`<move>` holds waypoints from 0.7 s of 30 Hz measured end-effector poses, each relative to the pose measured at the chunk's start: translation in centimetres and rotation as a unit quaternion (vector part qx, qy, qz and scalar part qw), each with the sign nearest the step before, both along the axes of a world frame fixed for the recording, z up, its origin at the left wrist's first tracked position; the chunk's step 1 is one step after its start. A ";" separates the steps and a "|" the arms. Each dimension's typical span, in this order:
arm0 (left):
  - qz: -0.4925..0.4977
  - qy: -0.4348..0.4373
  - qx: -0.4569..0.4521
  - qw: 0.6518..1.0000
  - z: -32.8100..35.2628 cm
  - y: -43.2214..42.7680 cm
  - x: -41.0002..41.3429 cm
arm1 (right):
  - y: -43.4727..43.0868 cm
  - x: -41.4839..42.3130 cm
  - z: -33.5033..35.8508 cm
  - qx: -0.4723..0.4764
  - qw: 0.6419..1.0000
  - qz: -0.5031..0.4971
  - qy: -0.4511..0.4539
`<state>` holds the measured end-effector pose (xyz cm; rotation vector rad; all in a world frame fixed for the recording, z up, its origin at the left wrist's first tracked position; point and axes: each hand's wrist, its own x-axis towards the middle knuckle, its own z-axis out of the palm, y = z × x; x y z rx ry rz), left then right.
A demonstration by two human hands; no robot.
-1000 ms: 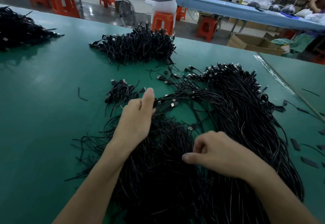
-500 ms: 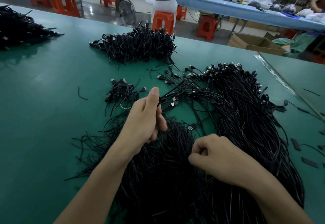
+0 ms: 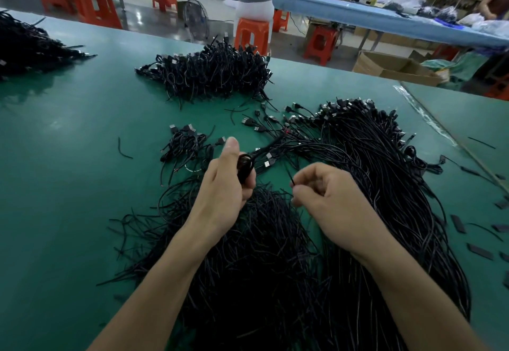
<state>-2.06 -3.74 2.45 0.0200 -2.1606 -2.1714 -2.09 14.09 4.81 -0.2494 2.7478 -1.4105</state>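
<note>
Black thin cable (image 3: 246,165), coiled into a small loop, sits at centre frame in the left hand (image 3: 224,185), fingers curled tight around it. Right hand (image 3: 329,199) pinches the cable's loose end (image 3: 290,178) between thumb and forefinger above the loose black cable heap (image 3: 261,254) on the green table (image 3: 68,171).

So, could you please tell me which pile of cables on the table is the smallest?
The little bundle just beyond the left hand, slightly to its left. It holds only a few cables, while all the rest are far larger.
</note>
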 end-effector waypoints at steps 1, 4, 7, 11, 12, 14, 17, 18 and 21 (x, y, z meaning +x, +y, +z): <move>-0.010 0.005 -0.006 1.000 0.1 0.1 0.1 | -0.4 -0.3 0.0 -0.025 0.999 -0.011 0.026; -0.045 0.019 -0.016 0.999 0.5 0.4 0.4 | -1.5 -1.0 0.1 -0.078 0.992 -0.034 0.097; -0.070 0.022 0.018 0.997 0.6 0.6 0.6 | -2.5 -1.1 0.5 -0.112 0.985 -0.017 0.127; -0.076 0.046 0.063 0.994 0.7 0.5 0.7 | -3.1 -0.4 0.6 -0.072 0.986 0.054 0.138; -0.078 0.058 0.065 0.993 0.8 0.5 0.7 | -3.1 -0.3 0.6 -0.066 0.987 0.059 0.135; -0.071 0.079 0.061 0.992 1.0 0.3 0.7 | -2.9 -0.2 0.7 -0.082 0.987 0.055 0.123; -0.063 0.091 0.067 0.992 1.2 0.1 0.7 | -2.8 0.1 0.8 -0.130 0.985 0.038 0.106; -0.066 0.091 0.071 0.991 1.1 0.1 0.7 | -2.8 0.2 0.8 -0.135 0.985 0.030 0.107; -0.053 0.088 0.083 0.991 0.8 0.1 0.5 | -2.9 0.7 0.9 -0.108 0.983 0.003 0.146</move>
